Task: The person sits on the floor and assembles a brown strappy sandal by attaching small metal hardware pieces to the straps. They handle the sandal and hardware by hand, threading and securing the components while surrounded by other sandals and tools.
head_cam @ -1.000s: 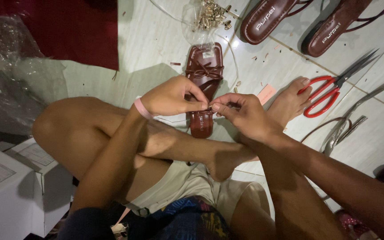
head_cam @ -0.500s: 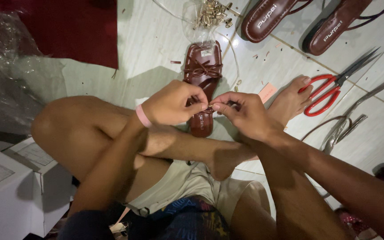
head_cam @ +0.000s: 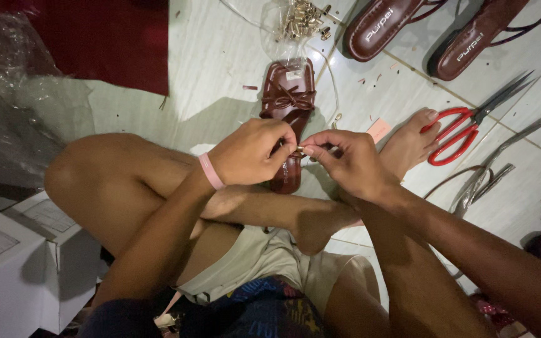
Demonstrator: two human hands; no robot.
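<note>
**Fingertips Meet Over a Brown Sandal on the Tiled Floor**

While sitting cross-legged on the pale tiled floor (head_cam: 220,69), a person brings both hands together above a brown bow-topped sandal (head_cam: 288,103) that lies flat just beyond the folded shins. The left hand (head_cam: 248,153), a pink band (head_cam: 210,171) round its wrist, is curled knuckles-up with thumb and forefinger pinched shut; the right hand (head_cam: 345,159) comes in from the opposite side, its own thumb and forefinger pinched the same way. Their tips meet on a tiny metal piece (head_cam: 300,150), too small to tell what it is. Both forearms angle inward from the lower corners of the view and cross over the knees, wrists bent slightly down. The hands cover the sandal's middle, and its heel end shows beneath them; whether they touch it cannot be told.

Red-handled scissors (head_cam: 455,131) lie open on the tiles just beside the person's bare foot (head_cam: 408,141), to the right of the hands. A clear bag of small brass fittings (head_cam: 298,19) rests just beyond the sandal's toe, with two more brown sandals (head_cam: 433,31) farther off at the upper right. White cardboard boxes (head_cam: 14,250) stand by the left knee, and a dark red cloth (head_cam: 114,37) and crumpled clear plastic (head_cam: 7,81) lie at the upper left.
</note>
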